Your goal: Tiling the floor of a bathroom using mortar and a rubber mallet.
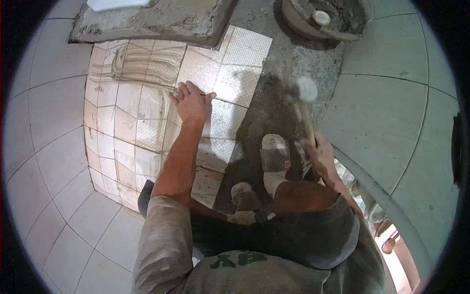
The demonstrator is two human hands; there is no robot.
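My left hand (192, 102) rests on the laid floor tiles (128, 105), its fingers and thumb spread apart. Beneath and around it the tiles carry a fine dotted pattern in white and pinkish tones. Off to the right, my right hand (320, 154) is wrapped round the handle of a mallet (306, 120). The mallet's pale head is raised and smeared by motion above the bare grey mortar floor (274, 105). Beside the left hand, the patterned tiles shine brightly where light strikes them.
A bucket (293, 22) of mortar with a round white item stands at the far right. A raised cement slab (161, 27) lies at the far left. Tiled walls (387, 117) flank the floor. Wet muddy streaks (147, 63) cover some tiles. My slippered foot (275, 154) stands on mortar.
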